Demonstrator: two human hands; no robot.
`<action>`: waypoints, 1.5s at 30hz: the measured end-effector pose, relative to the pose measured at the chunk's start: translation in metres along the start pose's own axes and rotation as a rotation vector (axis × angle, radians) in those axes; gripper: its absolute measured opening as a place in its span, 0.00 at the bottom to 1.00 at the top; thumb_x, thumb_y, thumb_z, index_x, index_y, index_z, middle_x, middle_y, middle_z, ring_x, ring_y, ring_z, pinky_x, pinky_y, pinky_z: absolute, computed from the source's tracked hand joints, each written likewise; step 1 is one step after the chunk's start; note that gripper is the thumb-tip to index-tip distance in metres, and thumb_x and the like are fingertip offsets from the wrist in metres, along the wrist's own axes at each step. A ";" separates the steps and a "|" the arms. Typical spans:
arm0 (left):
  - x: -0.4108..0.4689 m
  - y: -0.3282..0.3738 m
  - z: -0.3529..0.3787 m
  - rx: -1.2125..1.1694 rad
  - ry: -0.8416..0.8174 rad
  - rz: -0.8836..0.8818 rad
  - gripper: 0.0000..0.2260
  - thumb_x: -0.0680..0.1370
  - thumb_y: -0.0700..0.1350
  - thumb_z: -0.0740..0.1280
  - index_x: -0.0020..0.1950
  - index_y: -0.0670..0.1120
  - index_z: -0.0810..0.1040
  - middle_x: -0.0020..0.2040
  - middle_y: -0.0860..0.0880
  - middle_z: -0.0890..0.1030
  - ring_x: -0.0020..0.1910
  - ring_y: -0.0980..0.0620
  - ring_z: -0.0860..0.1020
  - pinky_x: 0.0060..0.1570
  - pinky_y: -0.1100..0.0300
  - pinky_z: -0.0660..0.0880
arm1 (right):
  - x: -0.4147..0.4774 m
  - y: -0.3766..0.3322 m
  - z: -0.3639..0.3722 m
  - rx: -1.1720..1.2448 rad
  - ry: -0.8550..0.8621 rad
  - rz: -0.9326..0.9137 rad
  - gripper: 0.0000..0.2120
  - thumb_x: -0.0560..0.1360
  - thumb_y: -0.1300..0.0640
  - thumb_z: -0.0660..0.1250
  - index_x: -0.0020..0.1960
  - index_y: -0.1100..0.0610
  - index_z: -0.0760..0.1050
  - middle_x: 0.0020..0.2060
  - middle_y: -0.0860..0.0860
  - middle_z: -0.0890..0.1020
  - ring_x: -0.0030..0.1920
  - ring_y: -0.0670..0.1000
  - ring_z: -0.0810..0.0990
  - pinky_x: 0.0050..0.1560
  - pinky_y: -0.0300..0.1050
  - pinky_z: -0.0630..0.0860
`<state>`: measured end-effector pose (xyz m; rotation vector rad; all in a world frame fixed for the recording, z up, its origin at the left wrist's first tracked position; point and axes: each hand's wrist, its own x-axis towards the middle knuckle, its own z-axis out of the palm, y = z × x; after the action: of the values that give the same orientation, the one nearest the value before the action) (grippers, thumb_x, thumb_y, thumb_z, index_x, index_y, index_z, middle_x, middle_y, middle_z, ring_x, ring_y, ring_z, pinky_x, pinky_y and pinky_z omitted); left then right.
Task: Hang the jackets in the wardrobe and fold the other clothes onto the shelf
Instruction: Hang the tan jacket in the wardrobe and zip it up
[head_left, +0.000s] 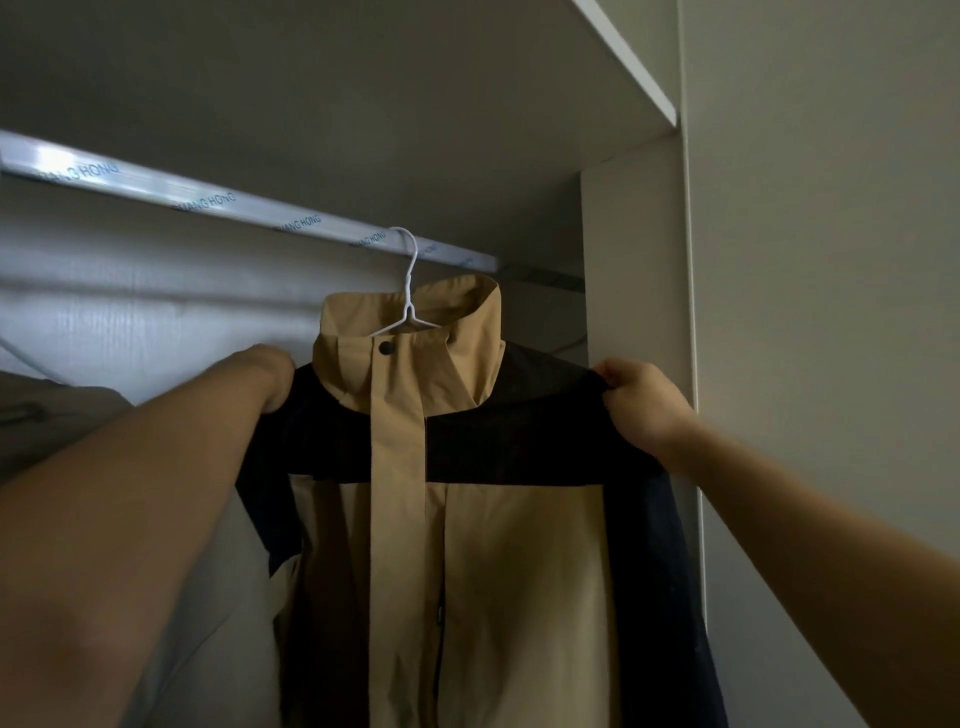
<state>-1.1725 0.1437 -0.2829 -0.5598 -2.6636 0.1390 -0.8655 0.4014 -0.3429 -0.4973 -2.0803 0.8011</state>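
Inside a pale wardrobe (634, 260), a metal rail (208, 200) (its film wrap carries printed lettering) runs from nine o'clock toward the centre. A white wire hanger (410, 280) hooks over the rail just above centre and carries the tan and navy jacket (493, 545), which fills the view from the centre down to six o'clock. The left hand (270, 374), toward ten o'clock, clenches the jacket's dark shoulder, fingertips hidden by the cloth. The right hand (641, 400), toward two o'clock, has curled fingers (618, 376) pinching the other shoulder. A grey garment (67, 415) hangs at nine o'clock.
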 end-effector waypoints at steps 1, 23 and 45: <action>0.000 0.000 0.000 0.003 0.003 -0.001 0.20 0.81 0.37 0.65 0.73 0.41 0.70 0.71 0.41 0.73 0.67 0.46 0.75 0.64 0.59 0.72 | 0.002 -0.001 0.001 -0.082 0.010 -0.030 0.14 0.77 0.66 0.58 0.50 0.51 0.79 0.44 0.52 0.83 0.47 0.54 0.82 0.44 0.47 0.79; 0.009 -0.012 0.007 -0.091 0.105 -0.030 0.16 0.77 0.34 0.64 0.65 0.41 0.77 0.63 0.39 0.75 0.59 0.42 0.78 0.56 0.54 0.76 | 0.021 -0.010 0.050 -0.442 0.462 -0.657 0.06 0.82 0.58 0.66 0.50 0.59 0.80 0.42 0.50 0.76 0.36 0.47 0.72 0.36 0.41 0.68; 0.020 -0.019 0.014 -0.103 0.155 -0.064 0.17 0.77 0.34 0.62 0.66 0.39 0.75 0.65 0.37 0.75 0.62 0.38 0.77 0.59 0.51 0.75 | -0.006 0.017 0.032 -0.008 0.034 -0.138 0.11 0.78 0.45 0.69 0.58 0.45 0.73 0.49 0.44 0.80 0.48 0.45 0.80 0.47 0.45 0.81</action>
<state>-1.2018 0.1346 -0.2849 -0.4960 -2.5441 -0.0588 -0.8871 0.3990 -0.3724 -0.3648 -2.0628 0.6993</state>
